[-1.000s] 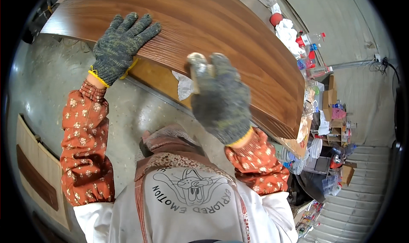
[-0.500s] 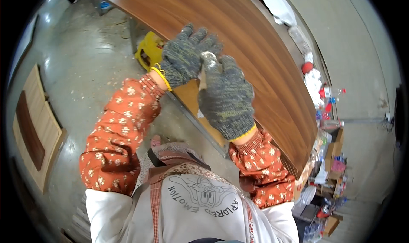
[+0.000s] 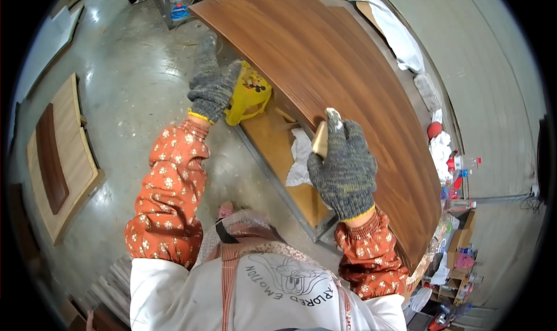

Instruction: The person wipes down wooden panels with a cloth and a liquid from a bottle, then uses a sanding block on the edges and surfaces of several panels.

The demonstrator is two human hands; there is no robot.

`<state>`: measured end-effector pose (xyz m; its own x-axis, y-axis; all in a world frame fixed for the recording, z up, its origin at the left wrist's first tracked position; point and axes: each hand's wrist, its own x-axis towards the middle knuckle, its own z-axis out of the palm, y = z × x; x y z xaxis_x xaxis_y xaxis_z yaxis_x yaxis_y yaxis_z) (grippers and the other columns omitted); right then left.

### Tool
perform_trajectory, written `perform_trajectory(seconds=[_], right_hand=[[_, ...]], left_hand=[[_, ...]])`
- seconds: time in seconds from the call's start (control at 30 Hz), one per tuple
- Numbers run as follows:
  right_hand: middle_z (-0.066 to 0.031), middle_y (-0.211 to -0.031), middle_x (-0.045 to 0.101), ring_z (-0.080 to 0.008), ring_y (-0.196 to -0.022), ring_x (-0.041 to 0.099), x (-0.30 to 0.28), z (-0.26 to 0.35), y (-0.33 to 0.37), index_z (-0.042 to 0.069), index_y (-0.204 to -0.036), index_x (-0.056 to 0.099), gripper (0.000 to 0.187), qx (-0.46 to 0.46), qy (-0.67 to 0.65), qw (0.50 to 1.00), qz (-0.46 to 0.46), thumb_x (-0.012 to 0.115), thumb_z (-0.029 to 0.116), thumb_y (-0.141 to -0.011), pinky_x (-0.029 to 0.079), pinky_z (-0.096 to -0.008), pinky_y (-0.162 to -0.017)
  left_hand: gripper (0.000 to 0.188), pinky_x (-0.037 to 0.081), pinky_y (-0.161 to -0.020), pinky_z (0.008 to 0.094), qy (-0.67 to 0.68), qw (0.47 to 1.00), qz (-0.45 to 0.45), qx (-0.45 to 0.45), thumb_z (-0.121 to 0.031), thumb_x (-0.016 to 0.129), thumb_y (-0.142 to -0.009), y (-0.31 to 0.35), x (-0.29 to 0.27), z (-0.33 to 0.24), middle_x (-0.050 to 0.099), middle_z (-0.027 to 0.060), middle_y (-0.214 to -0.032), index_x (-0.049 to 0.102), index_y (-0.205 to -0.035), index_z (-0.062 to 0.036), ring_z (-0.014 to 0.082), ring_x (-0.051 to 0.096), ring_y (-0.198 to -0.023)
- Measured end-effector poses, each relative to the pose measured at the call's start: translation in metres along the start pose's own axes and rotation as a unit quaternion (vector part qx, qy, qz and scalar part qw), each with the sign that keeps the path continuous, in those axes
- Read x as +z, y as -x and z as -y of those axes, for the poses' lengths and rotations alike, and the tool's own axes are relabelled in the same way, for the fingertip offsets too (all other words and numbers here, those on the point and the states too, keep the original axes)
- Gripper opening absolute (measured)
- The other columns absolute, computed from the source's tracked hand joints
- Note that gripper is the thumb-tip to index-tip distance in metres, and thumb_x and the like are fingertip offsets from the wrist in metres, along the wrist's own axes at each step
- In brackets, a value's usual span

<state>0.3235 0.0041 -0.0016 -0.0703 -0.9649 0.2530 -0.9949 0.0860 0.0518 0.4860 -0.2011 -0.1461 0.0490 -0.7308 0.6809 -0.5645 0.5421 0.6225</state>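
Observation:
My left hand [image 3: 212, 88], in a dark grey knitted glove, hangs off the near-left edge of a brown wood-grain panel [image 3: 348, 81]. It holds nothing; its fingers stretch away from me and the thumb stands apart. In a matching glove, my right hand [image 3: 347, 171] is over the panel's near edge. Between its thumb and fingers it grips a small tan block [image 3: 319, 139]. White residue coats the tip of one of its fingers. Whether the block touches the panel cannot be told.
Beneath the panel, a metal frame [image 3: 272, 180] carries a tan board with crumpled white paper [image 3: 300, 159] and a yellow plastic item [image 3: 249, 96] with a cartoon print. Bottles [image 3: 461, 162] and white cloth [image 3: 397, 38] line the far side. Boards [image 3: 69, 162] lie at left.
My hands have parted: the left has swung left off the panel, the right has shifted right and nearer me. The tan block now shows more plainly, and the view has turned somewhat.

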Motion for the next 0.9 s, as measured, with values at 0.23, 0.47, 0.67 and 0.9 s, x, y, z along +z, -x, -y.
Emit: perform_trajectory(seconds=[0.23, 0.47, 0.67, 0.9], right_hand=[[-0.019, -0.093, 0.058, -0.0339, -0.084, 0.061, 0.026, 0.053, -0.117, 0.005, -0.111, 0.06, 0.041, -0.167, -0.102, 0.979, -0.058, 0.065, 0.018, -0.072, 0.05, -0.0439, -0.068], [-0.022, -0.105, 0.062, -0.0383, -0.096, 0.061, 0.046, 0.109, -0.213, 0.007, -0.103, 0.065, 0.037, -0.151, -0.036, 0.986, 0.062, 0.064, 0.03, -0.074, 0.05, -0.0437, -0.082], [-0.0209, -0.092, 0.064, -0.0356, -0.09, 0.063, -0.004, 0.04, -0.149, 0.009, -0.114, 0.06, 0.047, -0.136, 0.022, 0.983, 0.122, 0.067, 0.03, -0.073, 0.051, -0.0433, -0.08], [-0.0195, -0.103, 0.065, -0.0336, -0.095, 0.063, 0.019, 0.127, -0.26, 0.008, -0.111, 0.063, 0.049, -0.173, 0.036, 0.969, 0.174, 0.062, 0.042, -0.076, 0.05, -0.0423, -0.084]], left_hand=[[0.043, 0.046, -0.089, 0.0361, 0.119, 0.955, 0.265, -0.061, -0.031, 0.053, -0.092, 0.061, -0.003, -0.014, 0.061, 0.0181, -0.116, 0.053, -0.125, -0.0018, 0.0321, 0.059, -0.105], [0.034, 0.05, -0.069, 0.04, 0.175, 0.955, 0.228, 0.078, -0.02, 0.046, -0.09, 0.111, 0.009, -0.036, 0.061, 0.0165, -0.109, 0.055, -0.12, -0.0062, 0.0303, 0.063, -0.089], [0.041, 0.049, -0.085, 0.0379, 0.0, 0.925, 0.357, 0.129, -0.011, 0.048, -0.089, 0.14, 0.001, -0.017, 0.053, 0.0152, -0.13, 0.049, -0.128, -0.0005, 0.0282, 0.058, -0.109], [0.037, 0.049, -0.084, 0.0402, 0.169, 0.941, 0.292, -0.011, -0.015, 0.046, -0.094, 0.191, -0.015, -0.022, 0.057, 0.0144, -0.125, 0.05, -0.128, -0.0019, 0.0294, 0.06, -0.104]])
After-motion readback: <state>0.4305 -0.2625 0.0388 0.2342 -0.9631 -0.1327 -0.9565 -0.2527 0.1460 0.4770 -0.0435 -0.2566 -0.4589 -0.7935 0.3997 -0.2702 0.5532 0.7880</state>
